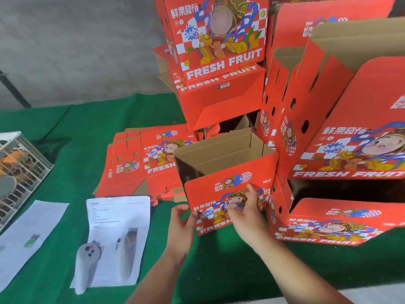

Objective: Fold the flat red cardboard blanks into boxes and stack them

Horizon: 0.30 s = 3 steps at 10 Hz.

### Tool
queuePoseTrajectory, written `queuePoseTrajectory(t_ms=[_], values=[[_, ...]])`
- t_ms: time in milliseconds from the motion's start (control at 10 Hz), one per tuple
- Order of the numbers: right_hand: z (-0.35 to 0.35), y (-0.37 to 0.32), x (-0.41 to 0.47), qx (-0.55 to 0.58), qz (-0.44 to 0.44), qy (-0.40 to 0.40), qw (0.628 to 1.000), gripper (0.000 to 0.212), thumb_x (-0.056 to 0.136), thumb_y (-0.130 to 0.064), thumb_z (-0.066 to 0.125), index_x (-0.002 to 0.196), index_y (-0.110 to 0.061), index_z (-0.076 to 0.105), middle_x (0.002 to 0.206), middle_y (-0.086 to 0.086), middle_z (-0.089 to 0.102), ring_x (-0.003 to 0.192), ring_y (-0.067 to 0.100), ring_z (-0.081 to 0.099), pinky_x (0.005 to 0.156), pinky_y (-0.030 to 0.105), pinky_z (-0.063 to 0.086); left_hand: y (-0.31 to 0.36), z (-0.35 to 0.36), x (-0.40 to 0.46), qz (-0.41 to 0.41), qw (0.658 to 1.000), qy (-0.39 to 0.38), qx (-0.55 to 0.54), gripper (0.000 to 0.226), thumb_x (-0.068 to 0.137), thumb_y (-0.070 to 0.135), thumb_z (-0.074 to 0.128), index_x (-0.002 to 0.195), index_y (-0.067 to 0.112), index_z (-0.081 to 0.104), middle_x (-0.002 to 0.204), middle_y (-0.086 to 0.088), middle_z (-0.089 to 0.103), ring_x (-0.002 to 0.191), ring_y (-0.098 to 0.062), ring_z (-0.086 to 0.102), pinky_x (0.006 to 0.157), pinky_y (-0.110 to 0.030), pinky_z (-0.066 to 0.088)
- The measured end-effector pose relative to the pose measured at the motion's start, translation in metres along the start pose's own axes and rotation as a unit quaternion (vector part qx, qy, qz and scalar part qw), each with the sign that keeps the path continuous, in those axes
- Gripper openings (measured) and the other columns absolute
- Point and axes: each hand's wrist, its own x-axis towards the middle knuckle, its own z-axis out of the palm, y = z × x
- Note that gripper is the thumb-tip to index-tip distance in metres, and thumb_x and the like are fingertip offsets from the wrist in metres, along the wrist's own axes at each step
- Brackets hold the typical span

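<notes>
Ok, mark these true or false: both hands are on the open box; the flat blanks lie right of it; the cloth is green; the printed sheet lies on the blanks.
1. Both hands are on the open box: true, left hand at its lower left corner, right hand on its front.
2. The flat blanks lie right of it: false, left of it.
3. The cloth is green: true.
4. The printed sheet lies on the blanks: false, on the cloth in front of them.

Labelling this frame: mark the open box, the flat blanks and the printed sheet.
Open box (pixel 228 189), head view, front panel.
Flat blanks (pixel 131 159), head view, top blank.
Printed sheet (pixel 118 224), head view, its middle.
</notes>
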Motion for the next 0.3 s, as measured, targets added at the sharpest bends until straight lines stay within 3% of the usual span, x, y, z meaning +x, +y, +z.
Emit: queuePoseTrajectory(t_ms=[100, 200, 300], values=[[-0.0031, 0.0057, -0.0093, -0.056, -0.047, -0.011, 0.997, 0.089, 0.093, -0.018, 0.066, 0.157, -0.042, 0.009, 0.162, -0.013, 0.017, 0.133, 0.011, 0.046, 0.102, 0.03, 0.043, -0.0031, -0.0022, -0.0032, 0.01, 1.0, 0.003, -0.011, 0.012, 0.103, 0.009, 0.061, 0.113, 0.008, 0.055, 0.113, -0.007, 0.07, 0.084, 0.003, 0.071, 0.067, -0.01, 0.051], [-0.0032, 0.008, -0.0168, -0.113, -0.119, -0.022, 0.986, 0.079, 0.092, -0.021, 0.065, 0.145, -0.056, 0.017, 0.149, -0.028, 0.02, 0.125, 0.005, 0.053, 0.09, 0.029, 0.051, -0.0044, 0.0005, -0.0055, 0.022, 1.0, -0.005, -0.011, 0.019, 0.103, 0.013, 0.063, 0.118, 0.02, 0.056, 0.121, 0.003, 0.066, 0.097, 0.002, 0.069, 0.075, -0.014, 0.054], [-0.0088, 0.0095, -0.0174, -0.207, -0.213, -0.062, 0.953, 0.07, 0.094, -0.026, 0.062, 0.147, -0.053, 0.024, 0.151, -0.03, 0.013, 0.133, 0.001, 0.047, 0.092, 0.03, 0.055, -0.005, -0.0039, -0.005, 0.066, 0.998, -0.014, 0.015, 0.034, 0.102, 0.01, 0.064, 0.13, 0.026, 0.053, 0.131, 0.01, 0.061, 0.11, 0.001, 0.064, 0.084, -0.014, 0.053]])
